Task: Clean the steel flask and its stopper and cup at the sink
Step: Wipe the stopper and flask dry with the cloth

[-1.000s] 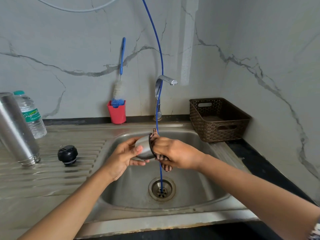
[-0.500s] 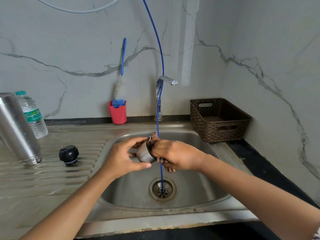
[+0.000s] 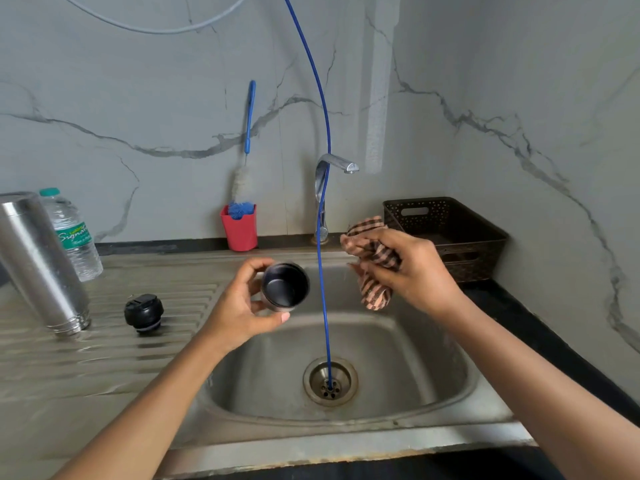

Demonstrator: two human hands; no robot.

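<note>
My left hand (image 3: 239, 306) grips the small steel cup (image 3: 284, 286) over the left side of the sink, its dark inside facing me. My right hand (image 3: 410, 271) holds a bunched brown checked cloth (image 3: 374, 261) over the sink's right side, apart from the cup. The steel flask (image 3: 38, 261) stands upside down on the ribbed draining board at far left. The black stopper (image 3: 143, 313) sits on the board to the flask's right.
A steel sink (image 3: 398, 368) with a drain (image 3: 330, 381); a thin blue hose (image 3: 323, 271) hangs into the drain. Behind are the tap (image 3: 329, 188), a red holder with bottle brush (image 3: 239, 226), a water bottle (image 3: 71, 233) and a brown basket (image 3: 446, 233).
My right hand has pulled the cloth out of the cup and moved up and to the right. My left hand has turned the cup so that its opening faces me.
</note>
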